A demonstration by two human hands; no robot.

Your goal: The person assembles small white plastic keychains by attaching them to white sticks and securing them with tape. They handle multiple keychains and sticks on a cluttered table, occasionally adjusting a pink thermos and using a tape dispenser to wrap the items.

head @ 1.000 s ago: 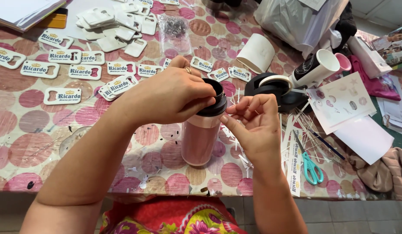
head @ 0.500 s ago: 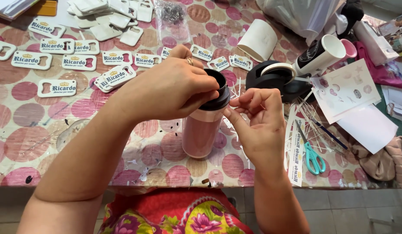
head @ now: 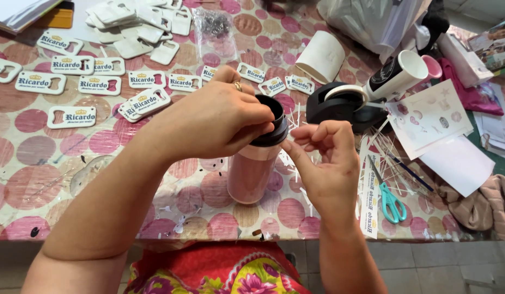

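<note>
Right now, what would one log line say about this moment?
left hand: grips black lid of pink tumbler | right hand: fingertips at lid edge | tumbler: upright on table | nearby: scissors

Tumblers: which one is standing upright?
The pink tumbler under the left hand, upright with a black lid. The white tumbler and the black-and-white tumbler lie on their sides.

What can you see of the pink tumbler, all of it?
The pink tumbler is a cylinder with a glossy pink body that looks like plastic and a black ring top, open at the mouth. It is held roughly upright, leaning slightly, with its base at or just above the spotted tablecloth near the table's front edge. The left hand grips its black top; the right hand touches the rim with its fingertips.
</note>
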